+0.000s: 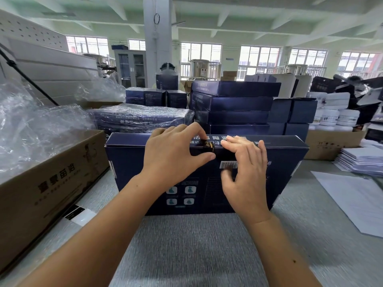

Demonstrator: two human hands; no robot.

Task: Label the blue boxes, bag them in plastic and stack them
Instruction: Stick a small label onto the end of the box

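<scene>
Blue box, standing on its long edge: white barcode partly covered by the right hand. Its dark label, over the top edge, shows only between that hand's fingers and the pinching thumb and forefinger of the left hand; fine print on the front too small to read. Left of the box, a cardboard carton cut off by the picture's edge; right of it, white sheets likewise. Behind it, lettering on a bagged box blurred by wrinkled plastic, and a person mostly hidden by stacked boxes.
</scene>
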